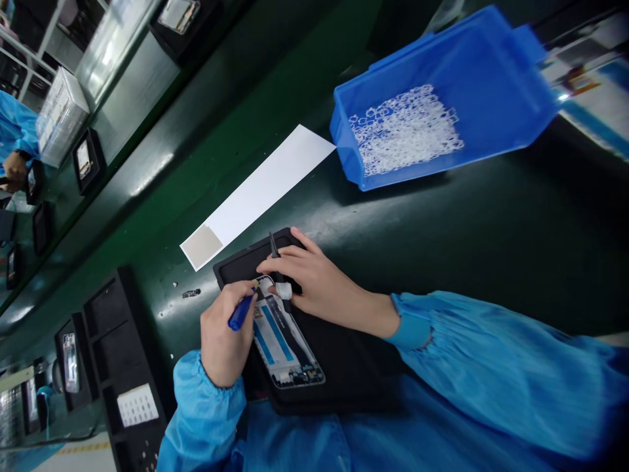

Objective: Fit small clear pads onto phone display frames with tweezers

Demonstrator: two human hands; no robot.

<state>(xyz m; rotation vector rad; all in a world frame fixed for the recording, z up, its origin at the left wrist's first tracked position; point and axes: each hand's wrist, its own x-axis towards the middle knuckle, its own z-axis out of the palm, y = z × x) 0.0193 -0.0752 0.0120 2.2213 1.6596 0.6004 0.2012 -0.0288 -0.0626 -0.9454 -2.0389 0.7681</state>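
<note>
An opened phone (282,337), its inner parts and two blue strips showing, lies in a black tray (344,367). My left hand (226,334) is closed on a blue-handled tool (240,313) by the phone's upper left corner. The tool's tip meets the phone's upper end, though the exact contact is too small to see. My right hand (314,278) rests over the tray's upper part, closed round black tweezers (274,246) whose points face away from the phone. A white wrap-like piece (284,291) sits at one of its fingers.
A blue bin (501,98) with small white frames (407,131) stands at the upper right. A white strip (265,190) lies beyond the tray, a small dark part (191,293) left of it. A black compartment tray (118,347) is left. Another person's hand (14,167) works far left.
</note>
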